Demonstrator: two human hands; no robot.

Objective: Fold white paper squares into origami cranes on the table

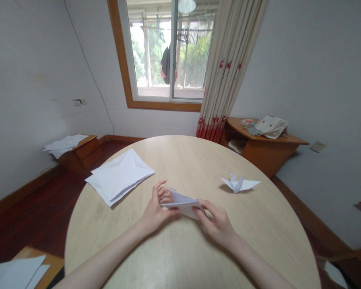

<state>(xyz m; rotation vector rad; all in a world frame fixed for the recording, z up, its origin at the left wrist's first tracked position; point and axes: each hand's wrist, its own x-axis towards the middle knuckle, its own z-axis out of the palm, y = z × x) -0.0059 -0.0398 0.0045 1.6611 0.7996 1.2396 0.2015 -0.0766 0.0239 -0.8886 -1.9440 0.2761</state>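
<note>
A folded piece of white paper (185, 205) is held a little above the round table, its layers parted toward the left. My left hand (160, 208) is at its left end, thumb along the lower edge and fingers curled behind it. At the right end, my right hand (213, 218) pinches the paper between thumb and fingers. A folded paper crane (236, 184) with spread wings stands on the table to the right. To the left lies a stack of white paper sheets (123, 174), the top one showing creases.
The round wooden table (174, 257) fills the middle. Beyond it are a window (168, 60), a curtain (222, 72) and a corner cabinet (258, 148) with a bag on top. A low cabinet (87, 154) with papers stands at left; more sheets (16, 273) lie at bottom left.
</note>
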